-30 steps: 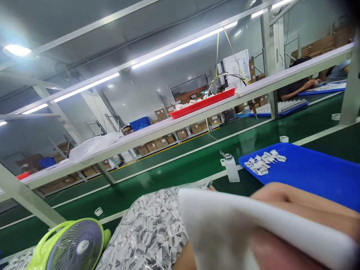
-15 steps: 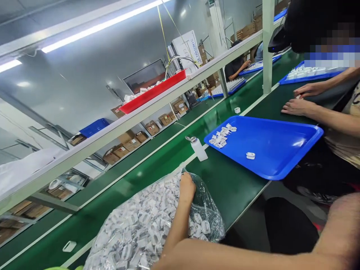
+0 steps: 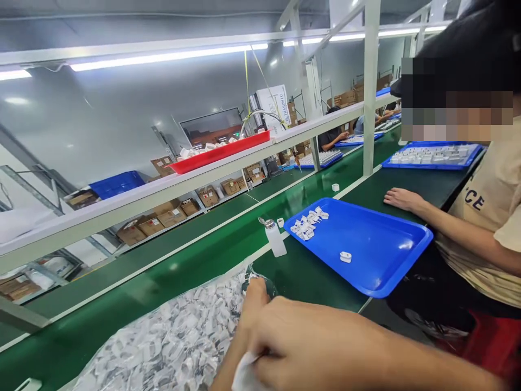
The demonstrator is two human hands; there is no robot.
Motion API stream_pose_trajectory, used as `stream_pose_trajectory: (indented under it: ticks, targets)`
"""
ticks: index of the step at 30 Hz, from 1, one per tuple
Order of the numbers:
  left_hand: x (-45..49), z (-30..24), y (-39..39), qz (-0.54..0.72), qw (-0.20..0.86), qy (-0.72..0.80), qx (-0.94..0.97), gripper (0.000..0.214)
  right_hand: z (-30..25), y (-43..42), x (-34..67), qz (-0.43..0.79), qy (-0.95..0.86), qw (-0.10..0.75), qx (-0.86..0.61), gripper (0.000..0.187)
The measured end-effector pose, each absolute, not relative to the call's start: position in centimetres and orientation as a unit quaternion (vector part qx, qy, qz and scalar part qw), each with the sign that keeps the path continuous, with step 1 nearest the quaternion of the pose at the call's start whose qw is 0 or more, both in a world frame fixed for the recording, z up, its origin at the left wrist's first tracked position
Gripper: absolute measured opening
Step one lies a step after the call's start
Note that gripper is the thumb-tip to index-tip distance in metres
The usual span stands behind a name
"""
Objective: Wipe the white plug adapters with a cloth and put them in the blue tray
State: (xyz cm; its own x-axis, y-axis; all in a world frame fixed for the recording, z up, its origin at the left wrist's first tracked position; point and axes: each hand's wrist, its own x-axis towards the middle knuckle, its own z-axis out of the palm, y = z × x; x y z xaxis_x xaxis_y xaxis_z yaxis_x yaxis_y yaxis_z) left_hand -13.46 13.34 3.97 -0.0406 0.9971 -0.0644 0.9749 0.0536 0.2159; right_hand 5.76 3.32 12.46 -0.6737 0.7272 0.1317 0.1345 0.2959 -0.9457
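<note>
At the bottom of the view, my right hand (image 3: 305,347) pinches a white cloth (image 3: 246,374), most of which is hidden below the frame edge. My left hand (image 3: 254,304) rests at the gathered mouth of a clear plastic bag (image 3: 171,339). Its fingers are hidden there. The bag is packed with small white parts and lies on a green conveyor belt (image 3: 313,277). Both my hands are close together, just beside the bag's mouth.
A co-worker's hand (image 3: 401,199) lies on the belt beyond a blue tray (image 3: 378,260) holding small white parts. A bottle with a metal pump top (image 3: 274,240) stands near the tray. Another blue tray (image 3: 433,156) holds rows of parts. A shelf rail (image 3: 163,198) runs above the belt.
The view has swung from steeply tilted to nearly level. The white cloth has dropped from close to the camera down into my right hand's low position. My left hand stays at the bag's mouth.
</note>
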Motion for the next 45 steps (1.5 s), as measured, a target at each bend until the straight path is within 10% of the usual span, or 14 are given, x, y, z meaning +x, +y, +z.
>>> stream_pose_trajectory:
  ticks: [10, 25, 45]
  targets:
    - [-6.2, 0.4, 5.9, 0.192, 0.213, 0.619, 0.731, 0.055, -1.6, 5.0, 12.7, 0.617, -0.41, 0.455, -0.495, 0.051]
    - [-4.1, 2.6, 16.0, 0.479, 0.2, 0.689, 0.506, 0.059, -5.3, 9.9, 10.7, 0.619, -0.281, 0.612, -0.404, 0.033]
    - [-7.6, 2.4, 22.5, 0.273, -0.006, 0.546, 0.792, 0.028, -6.3, 16.2, 7.7, 0.63, -0.261, 0.677, -0.276, 0.03]
